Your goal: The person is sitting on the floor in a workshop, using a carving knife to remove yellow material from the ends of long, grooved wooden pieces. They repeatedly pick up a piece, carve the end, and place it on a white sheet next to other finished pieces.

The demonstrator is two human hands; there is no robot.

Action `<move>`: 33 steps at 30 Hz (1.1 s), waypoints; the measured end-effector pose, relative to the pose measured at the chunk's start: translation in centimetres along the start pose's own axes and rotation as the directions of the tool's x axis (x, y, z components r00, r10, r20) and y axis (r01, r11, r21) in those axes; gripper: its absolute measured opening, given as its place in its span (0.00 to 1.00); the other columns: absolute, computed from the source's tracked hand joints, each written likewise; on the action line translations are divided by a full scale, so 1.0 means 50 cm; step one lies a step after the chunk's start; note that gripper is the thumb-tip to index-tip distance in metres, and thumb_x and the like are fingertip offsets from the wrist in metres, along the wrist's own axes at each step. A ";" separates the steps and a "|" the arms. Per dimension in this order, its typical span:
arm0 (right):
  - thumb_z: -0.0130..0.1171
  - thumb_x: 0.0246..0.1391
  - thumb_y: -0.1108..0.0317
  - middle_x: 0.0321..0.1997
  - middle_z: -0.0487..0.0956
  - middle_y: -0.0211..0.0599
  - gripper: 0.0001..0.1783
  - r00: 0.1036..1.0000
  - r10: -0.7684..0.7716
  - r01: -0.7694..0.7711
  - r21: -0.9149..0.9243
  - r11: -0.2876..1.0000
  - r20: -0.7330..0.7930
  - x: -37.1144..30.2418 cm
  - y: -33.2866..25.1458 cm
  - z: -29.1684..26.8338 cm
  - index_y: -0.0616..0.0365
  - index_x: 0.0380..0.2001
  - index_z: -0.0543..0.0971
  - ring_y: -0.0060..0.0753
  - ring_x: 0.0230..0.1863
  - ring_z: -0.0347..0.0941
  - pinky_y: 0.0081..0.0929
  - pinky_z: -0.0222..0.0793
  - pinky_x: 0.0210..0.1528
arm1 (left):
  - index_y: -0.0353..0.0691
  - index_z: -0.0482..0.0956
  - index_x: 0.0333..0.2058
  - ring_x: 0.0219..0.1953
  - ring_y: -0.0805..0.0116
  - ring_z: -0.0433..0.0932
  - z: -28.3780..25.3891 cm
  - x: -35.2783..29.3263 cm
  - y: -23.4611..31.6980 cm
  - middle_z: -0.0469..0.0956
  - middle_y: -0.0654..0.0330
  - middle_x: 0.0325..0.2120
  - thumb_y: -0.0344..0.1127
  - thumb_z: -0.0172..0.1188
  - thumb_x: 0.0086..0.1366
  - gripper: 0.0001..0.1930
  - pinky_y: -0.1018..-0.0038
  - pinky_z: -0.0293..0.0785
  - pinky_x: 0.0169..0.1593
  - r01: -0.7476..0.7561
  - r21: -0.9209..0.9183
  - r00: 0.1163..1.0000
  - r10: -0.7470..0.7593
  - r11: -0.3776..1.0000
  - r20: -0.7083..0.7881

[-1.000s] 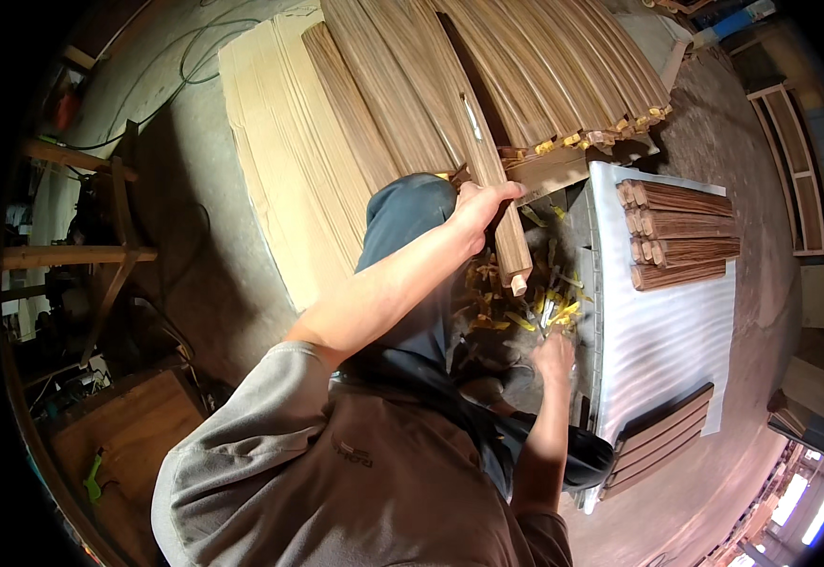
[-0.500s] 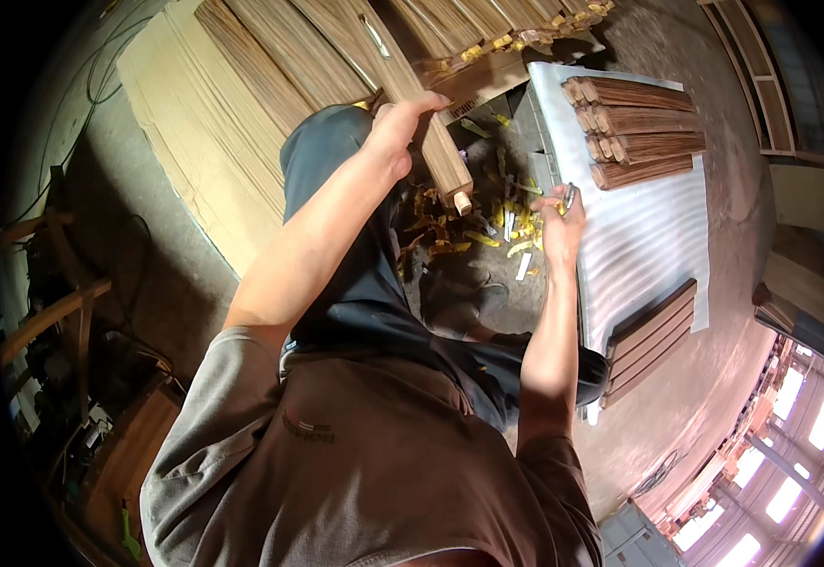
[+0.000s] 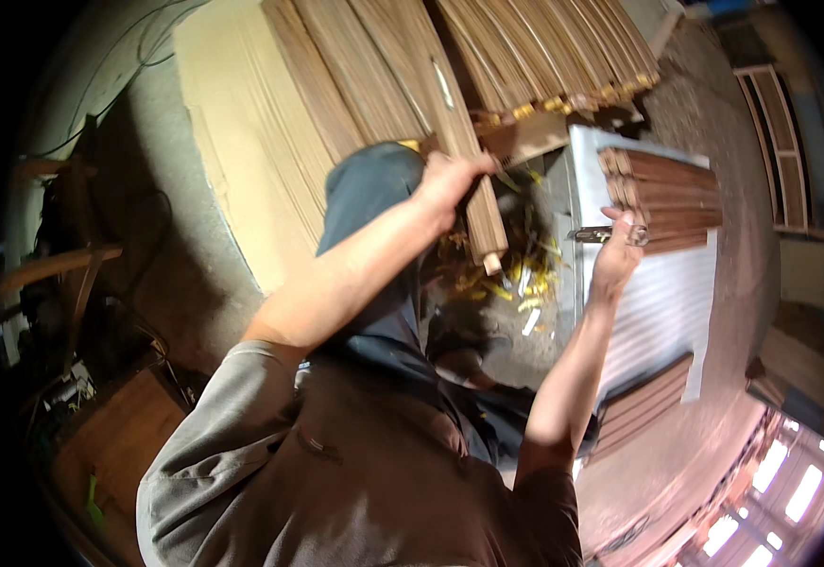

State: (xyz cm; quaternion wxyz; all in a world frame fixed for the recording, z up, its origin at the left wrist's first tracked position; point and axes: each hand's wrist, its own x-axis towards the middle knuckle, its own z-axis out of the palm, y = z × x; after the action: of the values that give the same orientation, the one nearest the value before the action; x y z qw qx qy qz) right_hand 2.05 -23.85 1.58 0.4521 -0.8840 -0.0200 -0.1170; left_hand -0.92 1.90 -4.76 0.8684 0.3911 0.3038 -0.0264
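Over there bright windows (image 3: 804, 493) glare, the concrete floor (image 3: 677, 454) pinkish near them; on the opposite side it darkens into shadow beside a wooden stand (image 3: 62, 267).

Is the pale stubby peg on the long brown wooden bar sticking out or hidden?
Sticking out: the pale stubby peg shows past the end of the long brown wooden bar the left hand holds.

A long brown wooden bar (image 3: 456, 128) with a slot and a pegged end is gripped by the left hand (image 3: 452, 182). To the bar's right, a slender dark hand tool (image 3: 587, 234) is held in the right hand (image 3: 620, 253), and short brown wooden slats (image 3: 672, 194) are stacked on a white sheet (image 3: 653, 298). Beside its pegged end, yellow scraps (image 3: 537, 283) are scattered.
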 end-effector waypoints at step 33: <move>0.57 0.61 0.66 0.22 0.82 0.36 0.11 0.729 -0.279 0.383 -0.034 0.923 0.625 0.216 -0.313 0.438 0.63 0.35 0.83 0.25 0.25 0.82 0.24 0.77 0.26 | 0.19 0.48 0.59 0.48 0.53 0.77 0.010 -0.014 0.012 0.72 0.39 0.47 0.33 0.76 0.46 0.51 0.66 0.77 0.52 0.067 0.076 0.987 -0.055 0.995 -0.152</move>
State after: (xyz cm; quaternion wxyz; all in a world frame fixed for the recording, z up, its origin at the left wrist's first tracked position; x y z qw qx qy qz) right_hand 14.45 2.26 4.10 0.3200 -0.8894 -0.3127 0.0937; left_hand -1.10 1.85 -3.72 0.8253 0.4172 0.3789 -0.0359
